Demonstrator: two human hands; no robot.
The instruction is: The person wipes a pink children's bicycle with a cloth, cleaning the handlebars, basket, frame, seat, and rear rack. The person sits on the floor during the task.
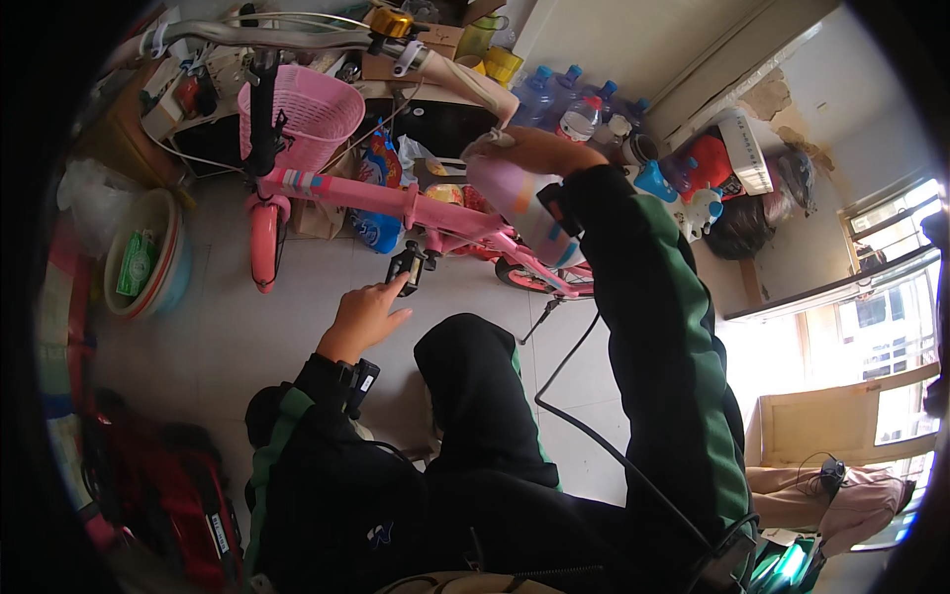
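Observation:
A small pink bicycle stands side-on before me, its front wheel at left. My left hand reaches to its black pedal, the index fingertip at the pedal's edge; it grips nothing. Over the pastel-striped saddle is my right hand, with a pale wadded cloth under its fingers. The sleeve hides part of the saddle and rear wheel. A pink basket sits behind the handlebar, which carries a gold bell.
Stacked basins with a green packet stand at left. Behind the bicycle are snack bags and several water bottles. A kickstand reaches the tiled floor. A red toy car is lower left; a person is at right.

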